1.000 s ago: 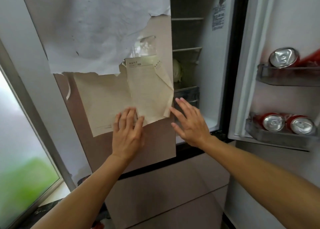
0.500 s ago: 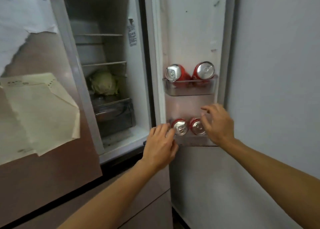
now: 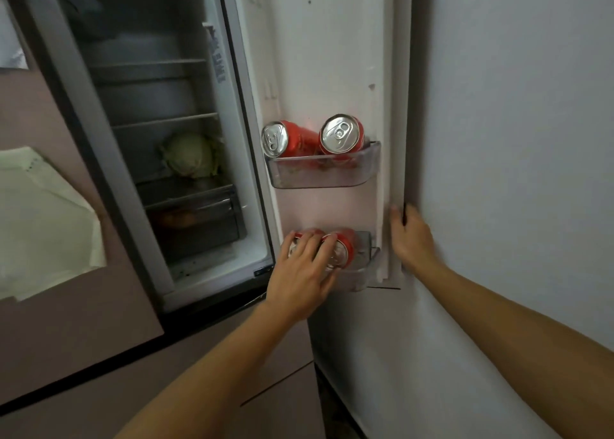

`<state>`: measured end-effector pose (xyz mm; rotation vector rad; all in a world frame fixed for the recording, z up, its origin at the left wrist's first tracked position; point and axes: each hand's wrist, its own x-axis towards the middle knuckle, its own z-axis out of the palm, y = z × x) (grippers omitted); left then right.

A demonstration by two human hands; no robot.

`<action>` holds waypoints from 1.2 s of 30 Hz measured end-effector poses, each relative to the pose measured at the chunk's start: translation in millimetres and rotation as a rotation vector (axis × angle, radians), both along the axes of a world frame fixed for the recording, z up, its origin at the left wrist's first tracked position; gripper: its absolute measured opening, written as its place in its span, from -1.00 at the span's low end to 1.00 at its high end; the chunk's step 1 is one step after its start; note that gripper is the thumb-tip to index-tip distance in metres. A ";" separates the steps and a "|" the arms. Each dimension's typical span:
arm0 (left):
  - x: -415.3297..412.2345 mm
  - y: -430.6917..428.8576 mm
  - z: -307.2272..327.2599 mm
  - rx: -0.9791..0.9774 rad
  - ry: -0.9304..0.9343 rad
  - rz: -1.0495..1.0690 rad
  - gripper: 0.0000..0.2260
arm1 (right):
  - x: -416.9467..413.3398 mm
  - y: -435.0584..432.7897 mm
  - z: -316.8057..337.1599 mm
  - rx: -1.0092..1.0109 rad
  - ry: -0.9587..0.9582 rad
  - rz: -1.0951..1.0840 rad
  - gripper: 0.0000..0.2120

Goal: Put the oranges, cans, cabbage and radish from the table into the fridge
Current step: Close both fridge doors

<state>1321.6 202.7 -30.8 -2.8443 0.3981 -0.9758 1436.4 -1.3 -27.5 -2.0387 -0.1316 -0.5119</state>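
The fridge's right door stands open. Its upper door bin holds two red cans lying tilted. Two more red cans lie in the lower door bin. My left hand rests with straight fingers on the tops of those lower cans. My right hand grips the outer edge of the open door, fingers hidden behind it. A green cabbage sits on a shelf inside the fridge. Something orange shows dimly in the drawer below it.
The closed left fridge door carries a taped paper sheet. A pale wall lies right behind the open door. Closed lower fridge drawers are beneath my arms.
Both hands left the left door and went to the right door. The left hand now lies on the lower cans; the right hand moved from the cans to the door's edge.
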 end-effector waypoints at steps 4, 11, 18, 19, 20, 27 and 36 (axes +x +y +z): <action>-9.0 5.7 1.5 -0.016 0.031 -0.012 -0.50 | -10.2 6.6 -10.1 -0.032 0.020 -0.052 -0.35; -50.3 42.0 -3.3 -0.028 0.054 0.037 -0.44 | -84.9 17.2 -15.4 -0.104 -0.053 -0.045 -0.38; -104.5 85.7 -6.5 -0.209 0.125 0.163 -0.39 | -171.2 44.2 -24.1 -0.263 -0.200 0.043 -0.47; -111.8 91.1 -5.3 -0.208 0.128 0.187 -0.37 | -178.3 46.8 -22.9 -0.277 -0.231 0.065 -0.50; -118.5 95.9 -4.1 -0.209 0.125 0.203 -0.36 | -183.7 48.9 -20.5 -0.279 -0.265 0.085 -0.54; -156.2 121.6 3.6 -0.267 0.053 0.244 -0.42 | -183.8 78.4 1.3 -0.205 -0.356 0.139 -0.63; -156.6 159.6 27.9 -0.243 -0.164 0.301 -0.60 | -164.4 161.7 -0.4 -0.247 -0.497 0.401 -0.69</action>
